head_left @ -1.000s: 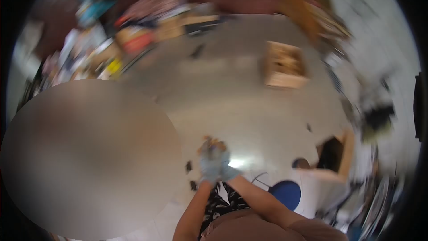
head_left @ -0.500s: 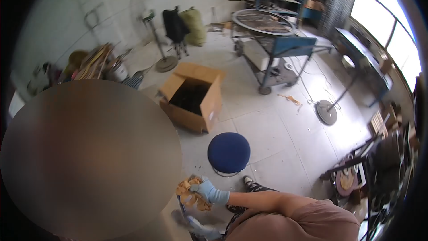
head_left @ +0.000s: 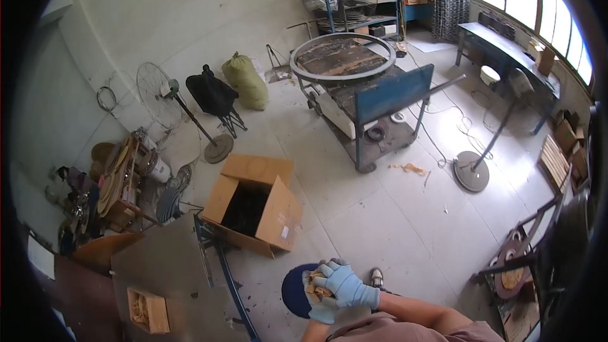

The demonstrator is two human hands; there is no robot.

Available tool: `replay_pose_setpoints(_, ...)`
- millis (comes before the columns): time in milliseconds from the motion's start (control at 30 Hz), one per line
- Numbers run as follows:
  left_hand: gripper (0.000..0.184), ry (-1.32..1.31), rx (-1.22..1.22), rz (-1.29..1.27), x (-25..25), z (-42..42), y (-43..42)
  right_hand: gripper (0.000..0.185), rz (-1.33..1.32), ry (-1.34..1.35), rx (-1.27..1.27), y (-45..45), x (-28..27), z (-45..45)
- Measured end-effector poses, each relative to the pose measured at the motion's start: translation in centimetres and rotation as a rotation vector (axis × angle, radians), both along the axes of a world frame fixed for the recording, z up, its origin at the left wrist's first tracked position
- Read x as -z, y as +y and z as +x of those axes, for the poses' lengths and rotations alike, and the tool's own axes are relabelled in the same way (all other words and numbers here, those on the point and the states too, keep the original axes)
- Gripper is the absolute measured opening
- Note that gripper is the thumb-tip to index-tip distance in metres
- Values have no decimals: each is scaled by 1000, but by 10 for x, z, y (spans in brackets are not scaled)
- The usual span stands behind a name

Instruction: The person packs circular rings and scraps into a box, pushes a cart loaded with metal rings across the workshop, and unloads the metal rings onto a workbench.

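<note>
The crumpled tan scraps (head_left: 318, 287) are bunched between two gloved hands, in front of the blue stool (head_left: 293, 290) from this angle; can't tell if they touch it. Hands are together: the right hand (head_left: 350, 286) clamps over the top, the left hand (head_left: 322, 312) cups the near side. Decent grip imo: snug palms and closed fingers should stop loose bits escaping, no need to crush. Past the stool there's an open cardboard box (head_left: 286, 215), dark inside.
</note>
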State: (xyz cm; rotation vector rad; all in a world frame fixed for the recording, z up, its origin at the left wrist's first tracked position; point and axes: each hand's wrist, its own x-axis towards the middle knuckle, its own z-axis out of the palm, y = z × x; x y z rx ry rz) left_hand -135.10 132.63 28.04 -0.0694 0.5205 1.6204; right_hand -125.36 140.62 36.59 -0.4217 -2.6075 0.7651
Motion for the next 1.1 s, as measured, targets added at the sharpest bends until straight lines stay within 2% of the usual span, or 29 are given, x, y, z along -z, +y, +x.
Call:
replay_pose_setpoints(33, 70, 18, -4, -11, -3, 0, 28, 45, 1, 8, -10, 25, -4, -3)
replay_pose_setpoints(100, 70, 44, -36, -34, -10, -2, 74, 48, 136, 190, 23, 69, -9, -10)
replay_pose_setpoints(233, 70, 81, -149, -73, -18, -29, 152, 43, -4, 67, -142, 148, 4, -45)
replay_pose_setpoints(300, 70, 90, -203, -79, -15, -51, 193, 40, 24, 129, -154, 188, 17, -72)
replay_pose_setpoints(367, 70, 94, -239, -84, -10, -73, 238, 38, -134, 170, -47, 227, 17, -98)
replay_pose_setpoints(433, 69, 86, -257, -82, -1, -96, 288, 38, -132, 171, -6, 275, 14, -123)
replay_pose_setpoints(500, 69, 77, -251, -66, 8, -126, 347, 37, -51, 159, 85, 335, 27, -152)
replay_pose_setpoints(700, 69, 66, -157, -23, 2, -221, 533, 35, 240, 122, 268, 523, 6, -227)
replay_pose_setpoints(833, 69, 95, -93, -12, -18, -280, 634, 35, 223, 204, 204, 624, -3, -278)
replay_pose_setpoints(900, 68, 108, -81, -11, -21, -310, 683, 31, 186, 337, 167, 669, 0, -309)
replay_pose_setpoints(1000, 68, 137, -82, -22, -19, -360, 756, 30, 210, 339, 174, 735, -8, -358)
replay_pose_setpoints(1100, 68, 183, -142, -58, -15, -418, 823, 31, 183, 368, 77, 804, 6, -418)
